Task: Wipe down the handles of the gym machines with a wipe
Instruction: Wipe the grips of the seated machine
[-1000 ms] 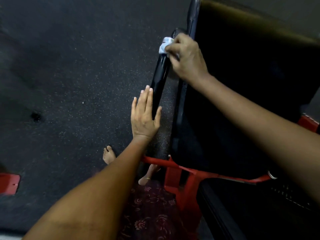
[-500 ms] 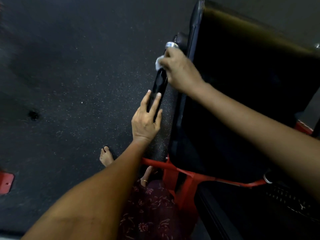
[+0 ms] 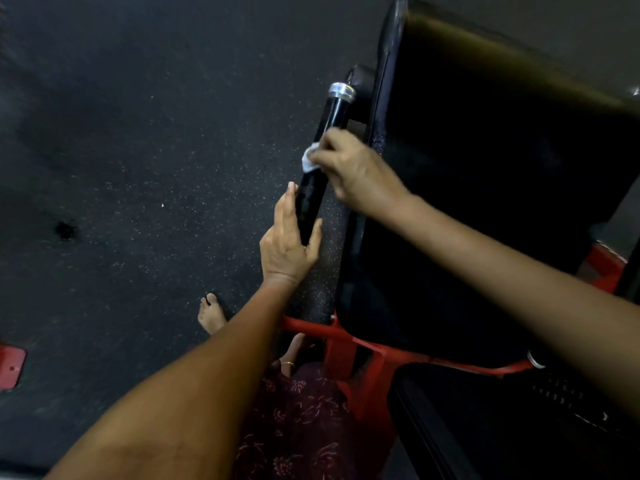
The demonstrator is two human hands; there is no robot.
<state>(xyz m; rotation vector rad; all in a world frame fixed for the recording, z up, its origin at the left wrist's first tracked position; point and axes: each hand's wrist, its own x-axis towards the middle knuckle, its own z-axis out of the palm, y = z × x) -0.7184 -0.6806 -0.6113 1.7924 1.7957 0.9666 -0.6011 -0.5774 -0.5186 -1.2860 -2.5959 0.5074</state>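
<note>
A black cylindrical machine handle (image 3: pixel 332 114) with a silver end cap (image 3: pixel 342 88) runs along the left side of a black padded seat (image 3: pixel 485 188). My right hand (image 3: pixel 353 171) grips a white wipe (image 3: pixel 309 160) wrapped around the middle of the handle. My left hand (image 3: pixel 289 240) holds the handle's near end, fingers straight along its left side and thumb on its right side. The part of the handle under my right hand is hidden.
The red machine frame (image 3: pixel 346 344) runs beneath the seat. A second black pad (image 3: pixel 502 427) lies at lower right. Dark speckled rubber floor (image 3: pixel 156 168) spreads to the left, with a red bracket (image 3: pixel 12 365) at the left edge. My bare feet (image 3: pixel 211 315) stand below the handle.
My right hand has slid the wipe down the handle from the silver cap toward me, uncovering the cap. My left hand has stayed at the near end, its fingers now alongside the handle.
</note>
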